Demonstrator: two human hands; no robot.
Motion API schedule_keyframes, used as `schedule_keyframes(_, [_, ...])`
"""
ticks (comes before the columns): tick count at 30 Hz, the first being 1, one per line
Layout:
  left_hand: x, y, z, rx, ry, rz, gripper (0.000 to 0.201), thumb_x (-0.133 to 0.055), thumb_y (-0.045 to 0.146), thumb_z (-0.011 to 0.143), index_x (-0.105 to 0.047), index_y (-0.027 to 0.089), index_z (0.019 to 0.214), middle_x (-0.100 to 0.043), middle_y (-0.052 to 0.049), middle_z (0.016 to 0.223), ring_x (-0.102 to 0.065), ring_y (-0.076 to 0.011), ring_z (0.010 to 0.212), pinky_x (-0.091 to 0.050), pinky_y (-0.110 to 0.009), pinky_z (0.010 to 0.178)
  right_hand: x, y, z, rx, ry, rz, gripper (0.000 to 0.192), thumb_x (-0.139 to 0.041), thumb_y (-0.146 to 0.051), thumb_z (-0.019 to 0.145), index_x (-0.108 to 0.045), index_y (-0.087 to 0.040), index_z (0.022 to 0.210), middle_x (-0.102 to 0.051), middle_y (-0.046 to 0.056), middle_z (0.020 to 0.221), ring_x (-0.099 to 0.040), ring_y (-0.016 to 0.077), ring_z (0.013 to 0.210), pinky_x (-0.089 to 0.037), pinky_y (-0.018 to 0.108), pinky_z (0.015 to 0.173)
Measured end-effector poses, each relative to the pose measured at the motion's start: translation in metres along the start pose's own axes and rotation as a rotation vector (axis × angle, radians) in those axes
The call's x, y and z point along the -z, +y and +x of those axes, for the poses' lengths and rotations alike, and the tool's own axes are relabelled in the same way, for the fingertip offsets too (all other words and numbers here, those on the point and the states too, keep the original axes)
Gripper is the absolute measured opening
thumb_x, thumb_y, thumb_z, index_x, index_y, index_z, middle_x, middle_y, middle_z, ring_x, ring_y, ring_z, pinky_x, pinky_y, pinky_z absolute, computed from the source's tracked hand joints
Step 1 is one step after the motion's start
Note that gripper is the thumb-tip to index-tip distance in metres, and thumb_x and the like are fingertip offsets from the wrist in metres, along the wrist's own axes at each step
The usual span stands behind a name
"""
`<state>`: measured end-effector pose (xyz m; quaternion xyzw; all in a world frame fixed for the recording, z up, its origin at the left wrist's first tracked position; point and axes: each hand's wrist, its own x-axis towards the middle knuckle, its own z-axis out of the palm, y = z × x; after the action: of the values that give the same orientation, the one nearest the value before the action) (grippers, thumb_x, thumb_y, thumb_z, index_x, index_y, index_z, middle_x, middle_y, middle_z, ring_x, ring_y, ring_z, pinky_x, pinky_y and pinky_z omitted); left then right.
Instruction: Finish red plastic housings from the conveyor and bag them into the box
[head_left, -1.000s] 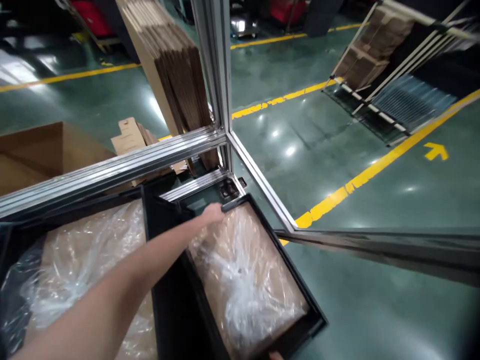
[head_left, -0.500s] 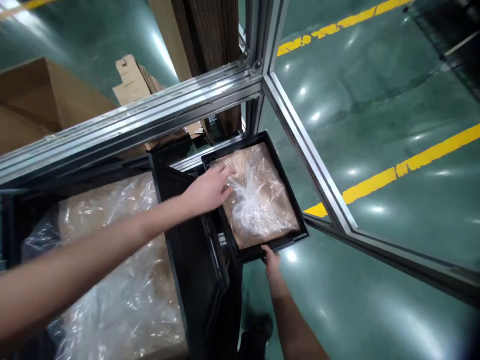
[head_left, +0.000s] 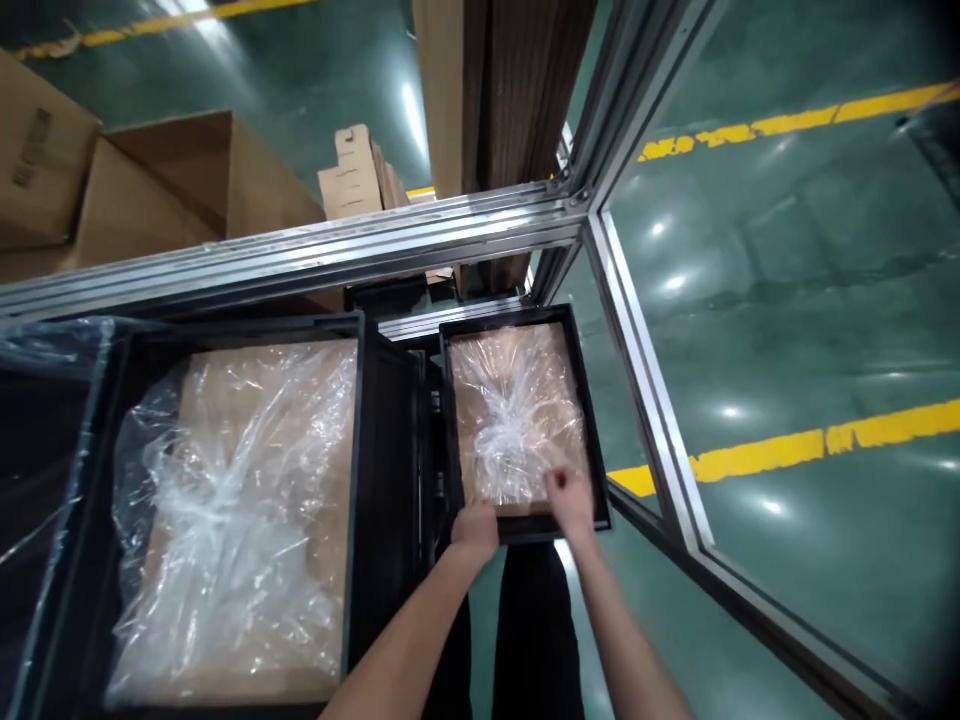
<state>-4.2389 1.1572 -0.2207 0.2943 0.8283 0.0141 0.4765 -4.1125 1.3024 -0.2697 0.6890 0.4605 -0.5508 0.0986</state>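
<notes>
A small black crate (head_left: pixel 604 515) stands in front of me. In it lies brown cardboard (head_left: pixel 465 405) under a clear plastic bag (head_left: pixel 514 430), gathered into a bunch at the middle. My left hand (head_left: pixel 475 527) is closed at the near left corner of this crate, over its rim, with the fingertips hidden. My right hand (head_left: pixel 570 500) is at the near right side, over the rim and the edge of the bag. Its fingers are curled, and whatever they hold, if anything, is too small and blurred to make out.
A larger black crate (head_left: pixel 386 500) on the left holds more plastic-covered cardboard. Metal frame rails (head_left: pixel 300 250) run behind both crates, and a frame post (head_left: pixel 645 370) slopes along the right. Beyond the rails stand cardboard boxes (head_left: pixel 161 185) and folded cardboard (head_left: pixel 352 175).
My left hand has moved from above the bag back to the crate's near left corner. My right hand has risen from under the near rim to over it. The view has shifted left.
</notes>
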Motion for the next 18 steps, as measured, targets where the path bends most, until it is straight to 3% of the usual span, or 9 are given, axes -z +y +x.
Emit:
schedule_keyframes(3, [-0.054, -0.012, 0.017, 0.067, -0.069, 0.095, 0.034, -0.069, 0.034, 0.095, -0.065, 0.014, 0.121, -0.066, -0.011, 0.127, -0.064, -0.0271, 0.116, -0.054, -0.051, 0.1, 0.041, -0.06, 0.063, 0.154, 0.216, -0.085, 0.059, -0.056, -0.056, 0.095, -0.061, -0.008, 0.129, -0.063, 0.023, 0.131, -0.057, 0.0321, 0.121, -0.046, 0.037, 0.091])
schedule_keyframes(6, [-0.095, -0.029, 0.018, 0.142, -0.054, 0.174, 0.035, -0.067, 0.033, 0.096, -0.063, 0.015, 0.127, -0.065, -0.012, 0.131, -0.063, -0.0287, 0.12, -0.053, -0.054, 0.103, 0.055, -0.091, 0.103, 0.241, 0.269, -0.194, 0.062, -0.067, -0.052, 0.087, -0.064, -0.003, 0.125, -0.068, 0.026, 0.12, -0.062, 0.0351, 0.114, -0.045, 0.039, 0.086])
schedule_keyframes(8, [-0.112, -0.041, 0.018, 0.183, -0.035, 0.209, 0.035, -0.067, 0.031, 0.096, -0.063, 0.015, 0.127, -0.066, -0.012, 0.13, -0.064, -0.0288, 0.12, -0.054, -0.054, 0.102, 0.05, -0.091, 0.111, 0.285, 0.263, -0.281, 0.05, -0.073, -0.04, 0.081, -0.071, -0.003, 0.115, -0.072, 0.024, 0.106, -0.066, 0.0347, 0.102, -0.045, 0.039, 0.081])
schedule_keyframes(12, [-0.135, -0.058, 0.022, 0.235, 0.008, 0.238, 0.037, -0.067, 0.03, 0.096, -0.063, 0.016, 0.13, -0.064, -0.013, 0.135, -0.061, -0.03, 0.125, -0.052, -0.056, 0.106, 0.036, -0.074, 0.117, 0.368, 0.237, -0.451, 0.035, -0.068, -0.029, 0.08, -0.076, -0.01, 0.109, -0.075, 0.016, 0.092, -0.069, 0.0294, 0.086, -0.045, 0.034, 0.072])
schedule_keyframes(18, [-0.151, -0.047, 0.029, 0.321, 0.035, 0.19, 0.035, -0.067, 0.03, 0.097, -0.063, 0.016, 0.129, -0.064, -0.012, 0.135, -0.061, -0.0296, 0.125, -0.05, -0.057, 0.107, 0.036, -0.073, 0.143, 0.378, 0.223, -0.629, 0.03, -0.067, -0.022, 0.084, -0.074, -0.012, 0.112, -0.075, 0.013, 0.095, -0.07, 0.0245, 0.087, -0.049, 0.03, 0.071])
